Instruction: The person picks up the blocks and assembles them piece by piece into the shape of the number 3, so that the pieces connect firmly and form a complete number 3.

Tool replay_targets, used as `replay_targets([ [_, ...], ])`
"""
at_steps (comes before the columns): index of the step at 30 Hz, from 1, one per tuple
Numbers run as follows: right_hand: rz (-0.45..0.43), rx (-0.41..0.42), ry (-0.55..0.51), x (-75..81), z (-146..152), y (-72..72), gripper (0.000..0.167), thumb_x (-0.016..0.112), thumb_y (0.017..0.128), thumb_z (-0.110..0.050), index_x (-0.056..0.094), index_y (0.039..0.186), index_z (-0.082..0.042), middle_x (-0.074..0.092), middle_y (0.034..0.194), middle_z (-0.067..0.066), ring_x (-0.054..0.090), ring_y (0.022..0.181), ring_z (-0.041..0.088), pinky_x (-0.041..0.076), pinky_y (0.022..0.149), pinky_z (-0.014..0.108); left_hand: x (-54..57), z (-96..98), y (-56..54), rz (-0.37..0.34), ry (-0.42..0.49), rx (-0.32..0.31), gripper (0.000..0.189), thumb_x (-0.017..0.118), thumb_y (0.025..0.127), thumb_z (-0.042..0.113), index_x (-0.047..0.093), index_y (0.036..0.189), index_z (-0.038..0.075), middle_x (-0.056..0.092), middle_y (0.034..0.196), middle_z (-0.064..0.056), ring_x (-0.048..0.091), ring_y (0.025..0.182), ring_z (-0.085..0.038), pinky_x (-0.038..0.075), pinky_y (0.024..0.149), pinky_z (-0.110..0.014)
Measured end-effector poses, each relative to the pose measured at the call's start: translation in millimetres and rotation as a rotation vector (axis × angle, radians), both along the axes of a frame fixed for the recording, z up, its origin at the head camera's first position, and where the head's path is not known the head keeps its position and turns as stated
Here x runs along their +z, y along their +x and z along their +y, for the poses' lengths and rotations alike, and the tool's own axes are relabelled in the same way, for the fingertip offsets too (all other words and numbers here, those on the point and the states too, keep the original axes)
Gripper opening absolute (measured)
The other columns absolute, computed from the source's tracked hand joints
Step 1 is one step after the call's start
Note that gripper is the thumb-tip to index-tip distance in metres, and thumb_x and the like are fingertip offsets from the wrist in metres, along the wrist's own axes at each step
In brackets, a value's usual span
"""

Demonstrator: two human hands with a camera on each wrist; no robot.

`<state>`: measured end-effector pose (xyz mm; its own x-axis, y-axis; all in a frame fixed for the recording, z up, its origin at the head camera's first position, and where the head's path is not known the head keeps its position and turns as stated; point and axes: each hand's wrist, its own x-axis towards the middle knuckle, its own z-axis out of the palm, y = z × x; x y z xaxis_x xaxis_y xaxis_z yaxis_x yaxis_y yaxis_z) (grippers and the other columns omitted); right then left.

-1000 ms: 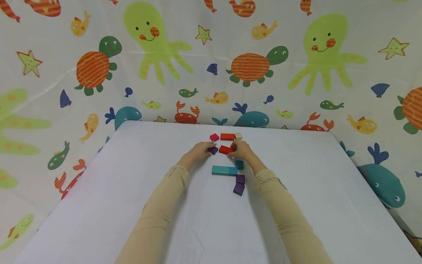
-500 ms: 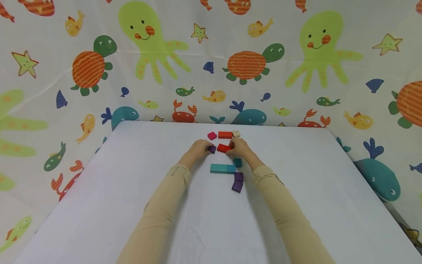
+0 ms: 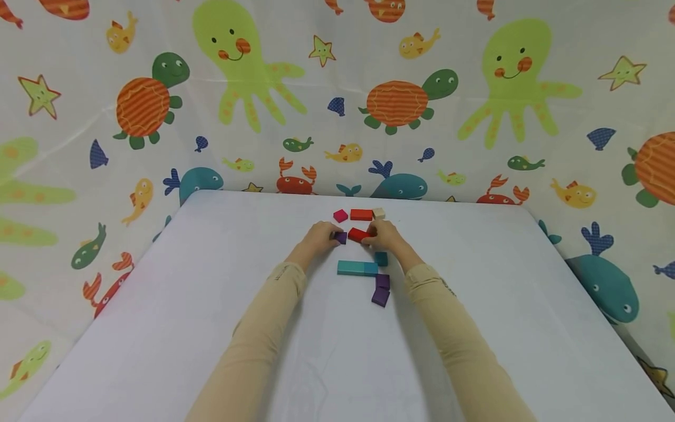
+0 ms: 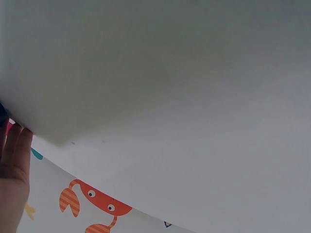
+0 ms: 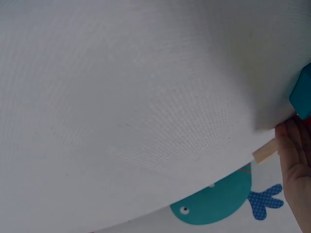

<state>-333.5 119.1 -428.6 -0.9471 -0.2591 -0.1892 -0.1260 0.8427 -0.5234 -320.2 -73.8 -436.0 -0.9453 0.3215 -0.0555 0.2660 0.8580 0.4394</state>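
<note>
In the head view my left hand (image 3: 319, 237) pinches a small purple block (image 3: 341, 238) between thumb and fingers. To its right, my right hand (image 3: 387, 235) grips the right end of a tilted red block (image 3: 358, 235). A short gap separates the two held blocks. Behind them lie a pink block (image 3: 340, 215), another red block (image 3: 361, 214) and a beige block (image 3: 378, 213). The left wrist view catches the left hand (image 4: 17, 165) at its edge; the right wrist view shows the right hand (image 5: 294, 160) beside the teal block (image 5: 302, 94).
Nearer than the hands, a dark teal block (image 3: 381, 258) lies beside a long turquoise block (image 3: 350, 268) with a blue block (image 3: 371, 269) against its end. Two purple blocks (image 3: 382, 281) come below. A sea-animal curtain (image 3: 395, 105) hangs behind the white table (image 3: 184, 281).
The purple block in my left hand has turned from a diamond-like angle to nearly square with the table. My right hand keeps its grip on the red block. The view has shifted slightly.
</note>
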Motion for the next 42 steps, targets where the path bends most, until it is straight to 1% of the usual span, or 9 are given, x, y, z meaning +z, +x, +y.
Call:
replay_targets([
  [8,0.014,0.017,0.003,0.6,1,2.1,0.033,0.064,0.09,-0.023,0.061,0.112,0.0,0.062,0.111,0.016,0.054,0.1,0.026,0.047,0.097,0.039,2.2,2.6,3.7,-0.03,0.017,0.019,0.041,0.067,0.087,0.014,0.059,0.127,0.006,0.062,0.125,-0.011,0.054,0.112,-0.025,0.043,0.101,-0.035],
  [12,0.015,0.016,0.001,-0.5,1,1.6,0.033,0.063,0.09,-0.023,0.06,0.113,0.0,0.063,0.111,0.016,0.054,0.1,0.026,0.047,0.097,0.039,-0.3,3.1,-2.4,-0.054,0.014,0.026,0.042,0.067,0.087,0.013,0.058,0.127,0.005,0.061,0.125,-0.012,0.054,0.114,-0.026,0.042,0.103,-0.036],
  [13,0.015,0.015,0.001,-1.0,1,1.6,0.033,0.063,0.091,-0.023,0.06,0.113,0.0,0.063,0.111,0.016,0.054,0.099,0.026,0.047,0.097,0.038,-2.9,2.8,-4.9,-0.028,0.017,0.015,0.04,0.068,0.086,0.014,0.06,0.124,0.005,0.063,0.121,-0.012,0.056,0.109,-0.025,0.045,0.098,-0.035],
  [16,0.027,0.015,0.005,-2.3,1,1.7,0.032,0.062,0.091,-0.024,0.059,0.112,0.0,0.063,0.109,0.015,0.054,0.097,0.025,0.048,0.095,0.037,-5.5,2.8,-8.9,-0.026,0.016,0.016,0.039,0.069,0.085,0.013,0.061,0.122,0.004,0.064,0.118,-0.012,0.057,0.106,-0.025,0.046,0.096,-0.035],
  [25,0.12,0.009,0.004,-4.1,1,10.7,0.033,0.064,0.09,-0.022,0.059,0.112,0.003,0.065,0.104,0.017,0.055,0.09,0.025,0.05,0.091,0.036,0.8,-9.8,-2.1,-0.108,0.28,0.063,0.04,0.067,0.088,0.016,0.059,0.123,-0.001,0.062,0.123,-0.016,0.055,0.114,-0.028,0.043,0.103,-0.037],
  [28,0.141,-0.001,-0.017,-3.4,2,13.6,0.034,0.065,0.089,-0.022,0.061,0.111,0.003,0.064,0.103,0.017,0.054,0.09,0.024,0.05,0.088,0.036,3.2,-14.9,-0.2,-0.119,0.316,0.083,0.041,0.07,0.085,0.019,0.061,0.119,-0.001,0.063,0.121,-0.017,0.055,0.115,-0.03,0.043,0.102,-0.039],
  [33,0.146,0.018,-0.045,-0.4,1,17.4,0.033,0.065,0.089,-0.023,0.062,0.11,0.002,0.064,0.099,0.016,0.053,0.089,0.024,0.049,0.084,0.034,5.7,-20.0,3.8,-0.152,0.331,0.077,0.041,0.071,0.084,0.018,0.061,0.119,-0.001,0.062,0.121,-0.017,0.053,0.119,-0.031,0.043,0.102,-0.042],
  [36,0.156,0.03,-0.047,1.6,0,21.1,0.032,0.066,0.089,-0.022,0.063,0.11,0.003,0.064,0.099,0.016,0.054,0.088,0.024,0.05,0.085,0.034,6.2,-20.3,7.0,-0.145,0.34,0.062,0.039,0.07,0.085,0.016,0.06,0.12,0.0,0.062,0.121,-0.017,0.053,0.118,-0.031,0.044,0.101,-0.042],
  [42,0.192,0.032,-0.068,6.3,4,32.8,0.034,0.067,0.088,-0.021,0.063,0.112,0.003,0.065,0.102,0.017,0.054,0.09,0.025,0.051,0.087,0.035,12.0,-16.7,16.1,-0.062,0.327,0.016,0.037,0.069,0.085,0.013,0.061,0.119,0.001,0.062,0.119,-0.015,0.053,0.114,-0.029,0.045,0.1,-0.041],
])
